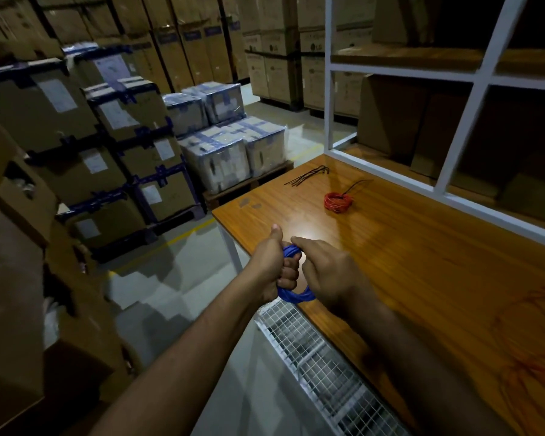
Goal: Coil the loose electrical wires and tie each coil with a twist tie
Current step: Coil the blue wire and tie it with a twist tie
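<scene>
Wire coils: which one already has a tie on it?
The red coil, lying on the wooden table, has a dark tie sticking out of it. The blue coil shows no tie; left hand and right hand grip it.

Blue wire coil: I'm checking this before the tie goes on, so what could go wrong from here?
1. The blue coil is gripped by the left hand and right hand at the table's edge; if a grip slips, loops may spring loose or drop to the floor.
2. The twist ties lie far across the table, so fetching one likely leaves one hand holding the coil.
</scene>
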`<state>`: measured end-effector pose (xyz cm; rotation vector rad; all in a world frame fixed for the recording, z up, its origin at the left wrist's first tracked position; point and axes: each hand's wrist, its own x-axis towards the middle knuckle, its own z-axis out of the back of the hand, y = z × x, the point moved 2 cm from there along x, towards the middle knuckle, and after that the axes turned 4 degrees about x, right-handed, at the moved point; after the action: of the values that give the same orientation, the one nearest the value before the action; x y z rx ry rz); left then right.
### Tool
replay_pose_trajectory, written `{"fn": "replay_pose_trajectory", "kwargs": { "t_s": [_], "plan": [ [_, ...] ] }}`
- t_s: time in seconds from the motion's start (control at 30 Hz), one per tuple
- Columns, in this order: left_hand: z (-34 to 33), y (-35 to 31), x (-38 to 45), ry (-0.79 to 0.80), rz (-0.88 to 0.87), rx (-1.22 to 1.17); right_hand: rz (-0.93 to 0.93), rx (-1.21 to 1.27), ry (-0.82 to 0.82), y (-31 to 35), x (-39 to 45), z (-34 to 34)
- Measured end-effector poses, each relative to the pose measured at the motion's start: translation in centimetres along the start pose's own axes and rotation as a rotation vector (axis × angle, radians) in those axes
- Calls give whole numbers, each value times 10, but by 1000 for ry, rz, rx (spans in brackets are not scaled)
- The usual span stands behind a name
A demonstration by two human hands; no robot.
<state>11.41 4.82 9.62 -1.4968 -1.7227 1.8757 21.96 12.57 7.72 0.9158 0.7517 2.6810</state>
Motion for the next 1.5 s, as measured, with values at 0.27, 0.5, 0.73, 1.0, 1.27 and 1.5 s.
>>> {"fn": "replay_pose_trajectory", "kwargs": {
  "t_s": [0.27, 0.5, 0.73, 1.0, 1.27, 1.5],
  "plan": [
    [-10, 5, 12, -74, -84, 209, -146, -117, 221, -17, 8, 2],
    [7, -6, 46, -373, -270, 297, -318, 41, 205, -40, 34, -23],
    [40, -31, 96, -440, -335, 382, -671, 639, 136, -54, 87, -67],
    [91, -61, 152, -207, -226, 239, -828, 810, -6, -80, 165, -117],
    [143, -85, 181, 100, -151, -302, -722, 583, -54, -84, 233, -166],
    [178, -83, 216, 267, -66, -540, -906, 818, 104, -90, 262, -200]
  ]
}}
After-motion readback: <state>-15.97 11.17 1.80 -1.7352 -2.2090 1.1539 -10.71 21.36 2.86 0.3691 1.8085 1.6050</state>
